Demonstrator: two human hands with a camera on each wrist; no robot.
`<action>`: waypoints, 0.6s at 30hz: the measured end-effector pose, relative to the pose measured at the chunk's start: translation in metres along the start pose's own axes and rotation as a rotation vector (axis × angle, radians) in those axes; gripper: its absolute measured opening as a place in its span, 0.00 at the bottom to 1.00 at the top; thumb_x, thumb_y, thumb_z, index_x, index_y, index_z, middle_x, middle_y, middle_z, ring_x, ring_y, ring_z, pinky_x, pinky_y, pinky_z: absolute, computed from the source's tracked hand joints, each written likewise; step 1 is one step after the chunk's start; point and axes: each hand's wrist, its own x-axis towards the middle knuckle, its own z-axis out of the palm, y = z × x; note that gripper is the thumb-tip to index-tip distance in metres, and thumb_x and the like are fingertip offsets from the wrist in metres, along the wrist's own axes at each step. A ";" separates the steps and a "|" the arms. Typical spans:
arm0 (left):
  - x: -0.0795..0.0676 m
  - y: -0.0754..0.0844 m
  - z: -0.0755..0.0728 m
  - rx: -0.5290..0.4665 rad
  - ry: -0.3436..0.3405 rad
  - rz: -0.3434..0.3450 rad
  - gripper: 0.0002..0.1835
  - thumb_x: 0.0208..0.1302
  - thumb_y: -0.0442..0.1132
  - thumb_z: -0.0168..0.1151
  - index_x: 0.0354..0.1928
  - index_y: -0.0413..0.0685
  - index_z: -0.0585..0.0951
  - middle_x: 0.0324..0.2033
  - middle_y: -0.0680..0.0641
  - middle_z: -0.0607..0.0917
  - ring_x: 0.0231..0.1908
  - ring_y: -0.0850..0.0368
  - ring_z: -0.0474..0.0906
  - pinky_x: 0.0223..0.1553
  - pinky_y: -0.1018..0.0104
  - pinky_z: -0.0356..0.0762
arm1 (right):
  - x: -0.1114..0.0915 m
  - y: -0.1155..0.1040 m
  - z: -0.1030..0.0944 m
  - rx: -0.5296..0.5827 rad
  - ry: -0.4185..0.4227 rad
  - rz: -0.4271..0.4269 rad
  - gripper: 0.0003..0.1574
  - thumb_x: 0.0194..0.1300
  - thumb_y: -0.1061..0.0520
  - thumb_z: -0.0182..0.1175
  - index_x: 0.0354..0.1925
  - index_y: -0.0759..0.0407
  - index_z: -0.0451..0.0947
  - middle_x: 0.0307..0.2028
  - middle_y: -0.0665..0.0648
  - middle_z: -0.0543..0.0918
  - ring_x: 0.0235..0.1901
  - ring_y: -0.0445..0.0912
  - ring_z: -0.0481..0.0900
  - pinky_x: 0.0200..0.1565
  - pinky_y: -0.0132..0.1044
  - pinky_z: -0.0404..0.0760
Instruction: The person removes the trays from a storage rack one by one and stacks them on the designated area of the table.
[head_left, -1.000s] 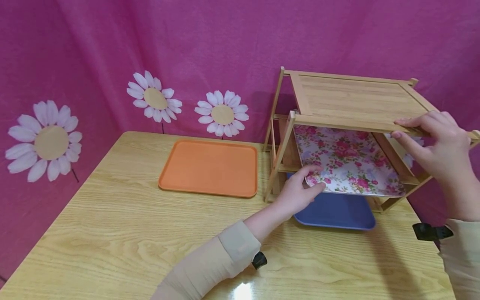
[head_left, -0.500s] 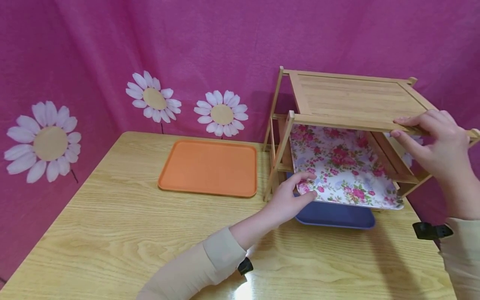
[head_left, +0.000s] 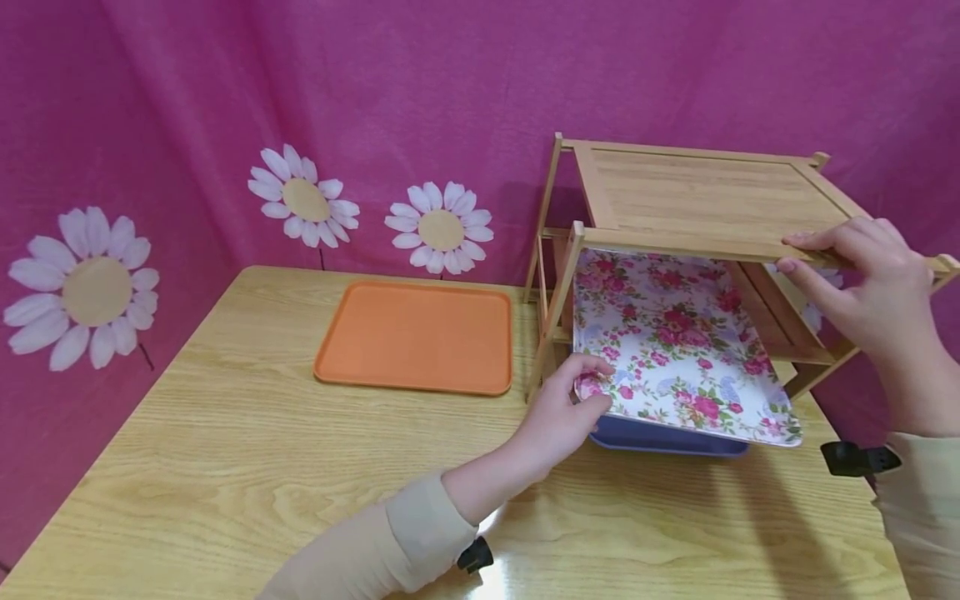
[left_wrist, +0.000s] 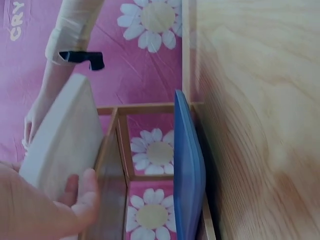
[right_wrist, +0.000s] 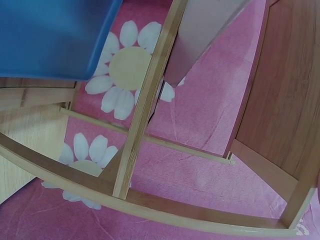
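Observation:
A white tray with pink flowers [head_left: 675, 358] juts out of the middle level of a wooden shelf rack [head_left: 697, 196], its front edge over the table. My left hand [head_left: 557, 417] pinches the tray's front left corner, thumb on the near side. In the left wrist view, the pale underside of the floral tray [left_wrist: 70, 132] shows beside the left hand [left_wrist: 45, 212]. My right hand [head_left: 870, 283] grips the front rail of the rack's top board near its right end. Below, a blue tray [head_left: 667, 437] lies in the bottom level, mostly covered by the floral one in the head view.
An orange tray [head_left: 414, 337] lies flat on the wooden table [head_left: 300, 467], left of the rack. Behind the table hangs a magenta curtain [head_left: 420, 83] with large white daisies, close to the rack's back.
My left hand has drawn the floral tray forward and slightly left, out of the rack, so it covers more of the blue tray. The right hand stays on the top rail.

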 end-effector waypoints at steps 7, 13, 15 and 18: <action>-0.001 -0.001 0.004 -0.034 0.030 0.021 0.14 0.62 0.38 0.61 0.49 0.53 0.76 0.46 0.51 0.76 0.17 0.63 0.73 0.22 0.71 0.75 | 0.000 0.002 0.001 -0.020 -0.004 -0.015 0.27 0.58 0.43 0.66 0.38 0.67 0.83 0.37 0.16 0.66 0.34 0.24 0.54 0.33 0.27 0.54; -0.001 -0.004 -0.003 -0.124 0.012 -0.003 0.17 0.57 0.29 0.60 0.49 0.51 0.78 0.48 0.53 0.76 0.18 0.60 0.74 0.26 0.67 0.78 | 0.000 0.003 0.001 -0.011 -0.009 -0.011 0.27 0.57 0.43 0.66 0.38 0.67 0.83 0.37 0.16 0.66 0.34 0.24 0.54 0.32 0.27 0.54; -0.001 -0.004 -0.007 -0.138 0.000 -0.021 0.17 0.56 0.28 0.59 0.48 0.50 0.79 0.50 0.53 0.76 0.19 0.59 0.73 0.29 0.62 0.81 | 0.000 0.002 0.001 -0.002 -0.008 -0.009 0.26 0.57 0.44 0.67 0.38 0.67 0.83 0.37 0.16 0.66 0.34 0.24 0.54 0.32 0.26 0.54; -0.004 -0.004 -0.012 -0.135 -0.019 -0.039 0.17 0.55 0.27 0.59 0.47 0.48 0.79 0.50 0.52 0.76 0.23 0.59 0.73 0.32 0.60 0.82 | 0.000 0.000 -0.001 0.005 -0.010 -0.003 0.26 0.57 0.45 0.67 0.38 0.68 0.83 0.36 0.16 0.66 0.34 0.24 0.55 0.32 0.26 0.54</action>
